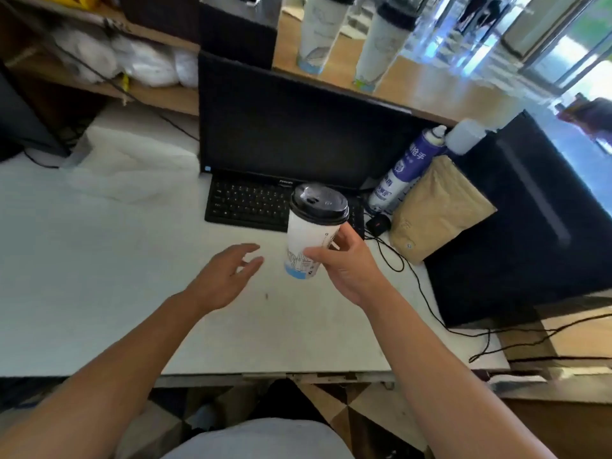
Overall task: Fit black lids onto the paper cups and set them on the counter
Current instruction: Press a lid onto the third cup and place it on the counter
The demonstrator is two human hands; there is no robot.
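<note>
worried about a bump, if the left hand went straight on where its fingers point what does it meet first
Probably the paper cup held in the right hand: the open left hand points at its side across a gap. Depth is unclear, so it could pass in front.

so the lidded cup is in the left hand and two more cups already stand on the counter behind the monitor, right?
Wrong hand: the head view shows the right hand gripping the lidded cup, while the left hand is open beside it. The rest holds: one cup and another cup stand on the counter behind the monitor.
</note>
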